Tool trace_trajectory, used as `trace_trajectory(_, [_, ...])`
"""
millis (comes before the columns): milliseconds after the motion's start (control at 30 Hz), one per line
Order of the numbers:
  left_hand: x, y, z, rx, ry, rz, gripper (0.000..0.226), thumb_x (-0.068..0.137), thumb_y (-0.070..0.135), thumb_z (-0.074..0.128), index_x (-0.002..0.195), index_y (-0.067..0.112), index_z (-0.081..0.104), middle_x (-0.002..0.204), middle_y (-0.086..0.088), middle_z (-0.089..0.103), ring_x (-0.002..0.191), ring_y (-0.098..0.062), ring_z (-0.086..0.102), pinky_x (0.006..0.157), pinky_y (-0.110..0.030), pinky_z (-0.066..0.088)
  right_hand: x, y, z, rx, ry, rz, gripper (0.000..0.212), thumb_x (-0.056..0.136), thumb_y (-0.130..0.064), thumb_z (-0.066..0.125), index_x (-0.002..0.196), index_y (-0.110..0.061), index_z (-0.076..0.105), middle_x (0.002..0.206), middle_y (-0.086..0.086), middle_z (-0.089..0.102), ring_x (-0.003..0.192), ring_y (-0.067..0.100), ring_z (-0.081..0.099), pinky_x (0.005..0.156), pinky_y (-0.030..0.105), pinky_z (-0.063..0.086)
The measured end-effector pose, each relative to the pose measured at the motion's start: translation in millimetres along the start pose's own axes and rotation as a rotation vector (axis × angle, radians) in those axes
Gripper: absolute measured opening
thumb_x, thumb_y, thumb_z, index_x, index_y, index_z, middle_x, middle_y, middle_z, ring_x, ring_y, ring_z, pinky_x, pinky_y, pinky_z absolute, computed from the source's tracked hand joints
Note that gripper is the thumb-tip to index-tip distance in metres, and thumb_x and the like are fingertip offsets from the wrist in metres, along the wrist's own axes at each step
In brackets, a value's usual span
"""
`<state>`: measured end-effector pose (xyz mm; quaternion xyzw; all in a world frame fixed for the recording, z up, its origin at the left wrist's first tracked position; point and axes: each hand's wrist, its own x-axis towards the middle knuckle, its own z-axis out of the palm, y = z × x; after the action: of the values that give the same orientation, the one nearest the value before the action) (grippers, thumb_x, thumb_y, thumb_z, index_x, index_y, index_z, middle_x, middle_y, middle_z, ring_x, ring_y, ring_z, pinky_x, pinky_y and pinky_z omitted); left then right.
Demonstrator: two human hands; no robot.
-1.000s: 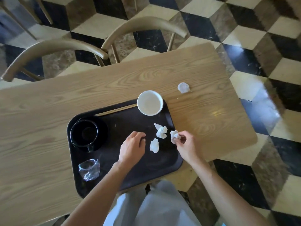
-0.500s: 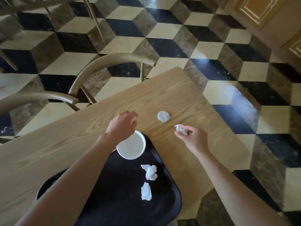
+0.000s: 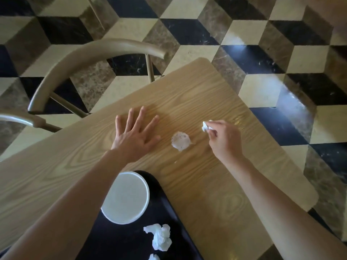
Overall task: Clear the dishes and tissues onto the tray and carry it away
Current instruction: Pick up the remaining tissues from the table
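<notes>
A flat, stained tissue (image 3: 180, 141) lies on the wooden table (image 3: 216, 188) between my two hands. My right hand (image 3: 224, 139) is just right of it, pinching a small crumpled tissue (image 3: 205, 126) in its fingertips. My left hand (image 3: 136, 135) lies flat on the table with fingers spread, left of the flat tissue, holding nothing. The black tray (image 3: 169, 207) is near me at the bottom; on it stand a white bowl (image 3: 125, 197) and crumpled tissues (image 3: 160, 237). My left forearm hides much of the tray.
A curved wooden chair (image 3: 88, 59) stands at the table's far side, with another chair's arm (image 3: 22, 121) at the left edge. The table's right edge and far corner (image 3: 201, 61) drop to a black, tan and cream checkered floor (image 3: 262, 53).
Both hands left the tray and reached out across the table. The left hand passed the bowl and flattened on the wood; the right carried its crumpled tissue beside the flat tissue. My view moved forward.
</notes>
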<state>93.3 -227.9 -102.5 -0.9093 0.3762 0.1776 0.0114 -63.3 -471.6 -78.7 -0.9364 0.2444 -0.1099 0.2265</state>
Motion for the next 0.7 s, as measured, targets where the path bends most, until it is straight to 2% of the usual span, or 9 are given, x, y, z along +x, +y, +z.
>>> trace_trajectory(67, [0, -2, 5, 0.017, 0.065, 0.012, 0.068, 0.094, 0.076, 0.007, 0.154, 0.050, -0.011, 0.167, 0.001, -0.021, 0.153, -0.031, -0.018, 0.118, -0.065, -0.008, -4, 2, 3, 0.043, 0.009, -0.046, 0.030, 0.080, 0.005, 0.073, 0.104, -0.013, 0.078, 0.093, 0.002, 0.076, 0.076, 0.018, 0.069, 0.069, 0.012, 0.039])
trace_trajectory(133, [2, -3, 8, 0.039, 0.097, 0.024, 0.069, 0.094, 0.076, 0.007, 0.155, 0.049, -0.008, 0.168, -0.001, -0.017, 0.153, -0.031, -0.016, 0.118, -0.064, -0.007, -19, -1, 3, 0.096, -0.010, -0.117, 0.031, 0.082, 0.005, 0.071, 0.107, -0.013, 0.078, 0.097, -0.001, 0.077, 0.079, 0.019, 0.070, 0.072, 0.025, 0.053])
trace_trajectory(200, [3, -4, 9, 0.042, 0.104, 0.029, 0.069, 0.094, 0.076, 0.008, 0.155, 0.049, -0.007, 0.168, -0.001, -0.016, 0.153, -0.031, -0.015, 0.118, -0.064, -0.007, -41, -10, 2, 0.137, -0.055, -0.242, 0.023, 0.089, -0.002, 0.064, 0.106, -0.011, 0.078, 0.098, -0.003, 0.077, 0.084, 0.021, 0.071, 0.074, 0.033, 0.058])
trace_trajectory(267, [3, -4, 9, 0.040, 0.117, 0.030, 0.069, 0.094, 0.076, 0.009, 0.155, 0.049, -0.007, 0.168, -0.002, -0.015, 0.154, -0.031, -0.014, 0.118, -0.065, -0.006, -65, -18, -2, 0.167, -0.170, -0.358, 0.024, 0.097, -0.013, 0.055, 0.104, -0.009, 0.078, 0.100, -0.004, 0.077, 0.087, 0.018, 0.070, 0.076, 0.031, 0.057])
trace_trajectory(367, [2, -4, 8, 0.041, 0.126, 0.030, 0.069, 0.094, 0.076, 0.011, 0.156, 0.048, -0.005, 0.168, -0.003, -0.012, 0.154, -0.032, -0.011, 0.118, -0.065, -0.004, -83, -21, -13, 0.250, -0.382, -0.389, 0.025, 0.089, -0.001, 0.067, 0.109, -0.013, 0.077, 0.107, -0.008, 0.076, 0.097, 0.010, 0.070, 0.081, 0.028, 0.057])
trace_trajectory(433, [2, -3, 8, 0.037, 0.120, 0.026, 0.070, 0.094, 0.076, 0.010, 0.156, 0.048, -0.005, 0.168, -0.003, -0.012, 0.154, -0.032, -0.011, 0.118, -0.065, -0.004, -71, -18, -23, 0.297, -0.343, -0.317, 0.028, 0.086, 0.000, 0.072, 0.110, -0.014, 0.077, 0.110, -0.007, 0.076, 0.100, 0.005, 0.070, 0.083, 0.027, 0.057])
trace_trajectory(500, [2, -3, 8, 0.034, 0.117, 0.022, 0.070, 0.094, 0.077, 0.010, 0.155, 0.049, -0.006, 0.168, -0.003, -0.012, 0.154, -0.032, -0.011, 0.118, -0.066, -0.003, -42, -13, -28, 0.273, -0.154, -0.208, 0.025, 0.087, -0.002, 0.072, 0.109, -0.013, 0.077, 0.110, -0.004, 0.076, 0.098, 0.006, 0.072, 0.081, 0.027, 0.058])
trace_trajectory(567, [2, -4, 7, 0.030, 0.110, 0.025, 0.070, 0.093, 0.077, 0.010, 0.155, 0.049, -0.006, 0.168, -0.003, -0.013, 0.154, -0.032, -0.012, 0.118, -0.066, -0.004, -14, -9, -20, 0.181, -0.062, -0.136, 0.027, 0.086, 0.000, 0.070, 0.110, -0.013, 0.077, 0.108, -0.002, 0.077, 0.094, 0.012, 0.073, 0.078, 0.028, 0.058])
trace_trajectory(700, [3, -4, 7, 0.023, 0.097, 0.023, 0.070, 0.093, 0.078, 0.009, 0.155, 0.050, -0.007, 0.168, -0.002, -0.016, 0.153, -0.031, -0.015, 0.118, -0.065, -0.005, -26, -27, 0, 0.125, -0.151, -0.258, 0.030, 0.080, 0.007, 0.069, 0.101, -0.013, 0.078, 0.098, -0.003, 0.078, 0.083, 0.020, 0.072, 0.074, 0.035, 0.058])
